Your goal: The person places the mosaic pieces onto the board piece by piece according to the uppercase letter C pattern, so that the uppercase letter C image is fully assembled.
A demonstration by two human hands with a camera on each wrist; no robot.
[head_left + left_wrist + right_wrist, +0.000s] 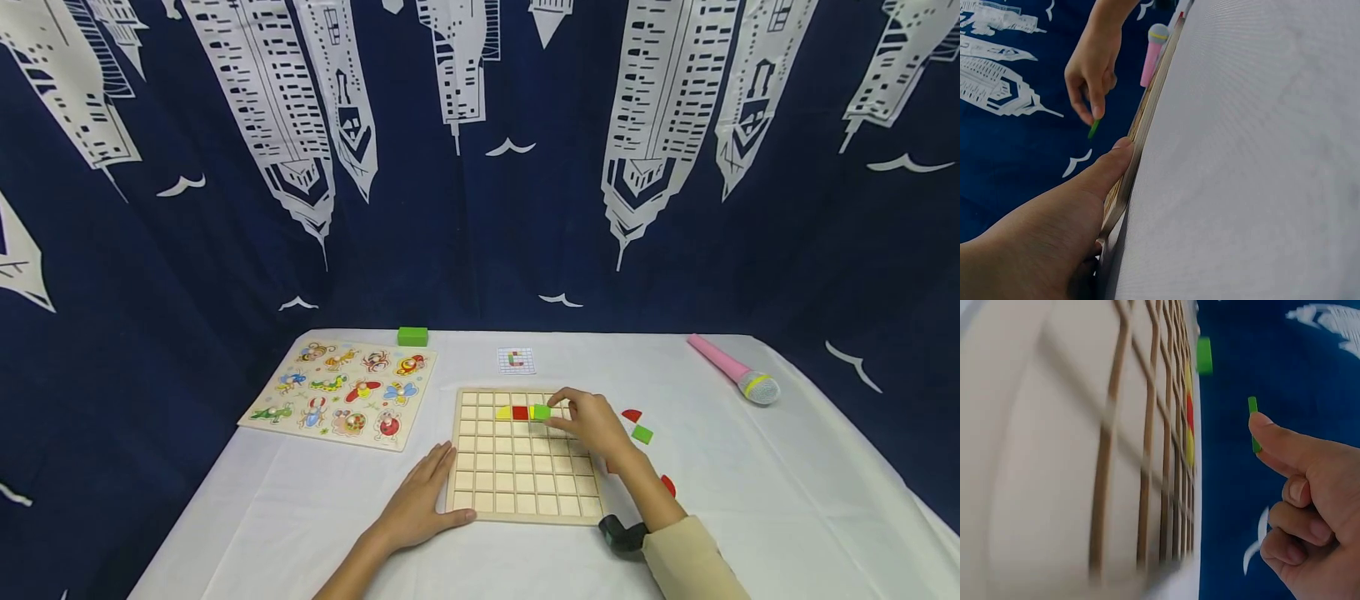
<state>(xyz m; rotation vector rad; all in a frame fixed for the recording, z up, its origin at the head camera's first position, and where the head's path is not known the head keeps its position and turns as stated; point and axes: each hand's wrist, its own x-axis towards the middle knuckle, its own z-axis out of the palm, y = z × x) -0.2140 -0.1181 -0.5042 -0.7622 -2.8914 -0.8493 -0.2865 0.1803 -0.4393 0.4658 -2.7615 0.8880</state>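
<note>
A wooden grid board (525, 492) lies on the white table. Along one of its upper rows sit a yellow piece (504, 413), a red square tile (520, 412) and a second yellow piece (1190, 447), partly hidden in the head view. Between thumb and index finger, my right hand (596, 423) pinches a thin green square tile (542, 412), held above the board in the right wrist view (1253, 425). My left hand (420, 498) rests at the board's lower left corner, fingers straight along the left side and thumb (1113, 164) touching the front edge.
Right of the board lie a green tile (642, 434), red pieces (632, 415) and a pink microphone (723, 360). An insect puzzle board (345, 392), a green block (412, 337) and a pattern card (516, 361) stand further back. A black object (621, 534) sits by the right forearm.
</note>
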